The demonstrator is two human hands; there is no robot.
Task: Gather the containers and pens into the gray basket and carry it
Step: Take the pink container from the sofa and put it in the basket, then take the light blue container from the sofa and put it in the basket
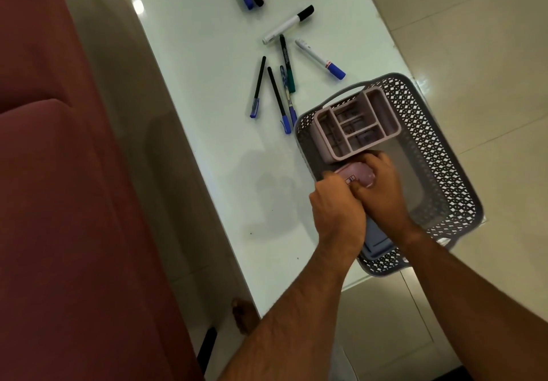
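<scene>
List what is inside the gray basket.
Inside the gray basket: a pink divided organizer, a pink container gripped by both hands, and a blue-gray piece. The forearms hide the rest of that piece.

Dim warm light; glare spot on table (207,90); edges bowed.

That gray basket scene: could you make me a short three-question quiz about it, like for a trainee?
1. True or false: the pink divided organizer sits inside the gray basket.
2. Where are the pens? A) in the basket B) on the table C) on the floor
3. What do the left hand and right hand grip together?

Key: 1 true. 2 B. 3 a small pink container, held over the basket.
</scene>
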